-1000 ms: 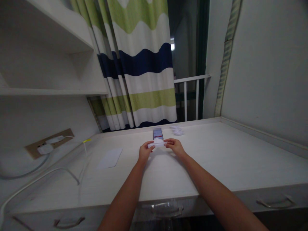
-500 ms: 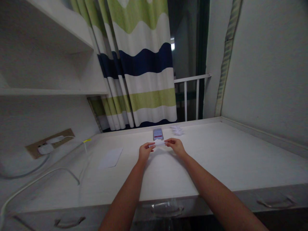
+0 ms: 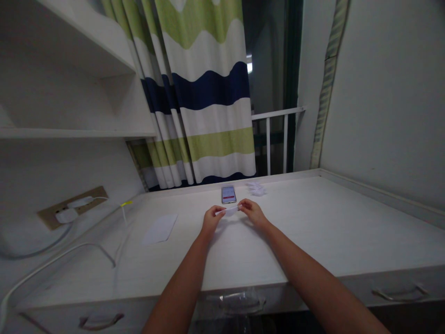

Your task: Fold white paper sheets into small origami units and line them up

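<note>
Between my two hands is a small piece of folded white paper (image 3: 231, 211), held just above the white desk. My left hand (image 3: 211, 218) pinches its left end between thumb and fingers. At the right end, my right hand (image 3: 251, 209) grips it the same way. Just beyond the paper lies a phone (image 3: 228, 195) with its screen lit. Right of the phone sits a small heap of folded white paper pieces (image 3: 256, 188); their exact shapes are too small to make out.
On the left of the desk (image 3: 330, 227) lies a stack or sheet of white paper (image 3: 160, 229). A white cable (image 3: 79, 246) runs from plugs at a wall socket (image 3: 73, 208) over the left side. A striped curtain (image 3: 212, 93) hangs behind; a shelf (image 3: 76, 133) juts out at upper left.
The paper between my hands has turned: a raised point at its top edge no longer shows, and it now sags below the line of my fingers. The hands have barely shifted.
</note>
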`<state>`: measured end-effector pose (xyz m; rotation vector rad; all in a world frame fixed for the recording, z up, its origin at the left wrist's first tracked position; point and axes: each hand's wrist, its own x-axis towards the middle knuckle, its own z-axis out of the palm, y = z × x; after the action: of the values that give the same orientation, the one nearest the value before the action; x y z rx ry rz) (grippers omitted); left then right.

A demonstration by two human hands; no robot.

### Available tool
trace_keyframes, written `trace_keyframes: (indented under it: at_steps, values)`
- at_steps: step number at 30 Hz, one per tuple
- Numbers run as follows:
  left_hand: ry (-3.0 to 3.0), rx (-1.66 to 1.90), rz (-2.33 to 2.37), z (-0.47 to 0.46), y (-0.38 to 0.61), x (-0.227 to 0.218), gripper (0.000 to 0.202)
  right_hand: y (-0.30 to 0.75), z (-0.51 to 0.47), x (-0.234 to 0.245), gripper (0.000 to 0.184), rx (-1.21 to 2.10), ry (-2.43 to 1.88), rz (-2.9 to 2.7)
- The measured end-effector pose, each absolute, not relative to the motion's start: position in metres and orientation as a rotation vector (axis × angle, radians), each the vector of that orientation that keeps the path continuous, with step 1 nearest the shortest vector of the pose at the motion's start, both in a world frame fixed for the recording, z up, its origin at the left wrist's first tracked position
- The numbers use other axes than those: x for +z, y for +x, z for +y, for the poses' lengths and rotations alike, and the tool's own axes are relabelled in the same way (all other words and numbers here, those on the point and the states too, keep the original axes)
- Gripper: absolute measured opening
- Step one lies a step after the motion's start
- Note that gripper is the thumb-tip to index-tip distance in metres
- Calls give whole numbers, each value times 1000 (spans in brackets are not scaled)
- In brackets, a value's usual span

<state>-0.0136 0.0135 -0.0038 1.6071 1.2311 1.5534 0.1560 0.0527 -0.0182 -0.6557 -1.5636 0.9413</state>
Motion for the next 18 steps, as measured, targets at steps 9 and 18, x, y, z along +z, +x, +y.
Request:
trace_keyframes:
  at_steps: [9,18]
  values:
    - [1608,1378,1302,12,-10,-7,30,151,51,-17,12,1050,-614,-1545]
    - [1791,1393,1358,9,-10,-4,24,151,42,-11,22,1070,-773,-1624]
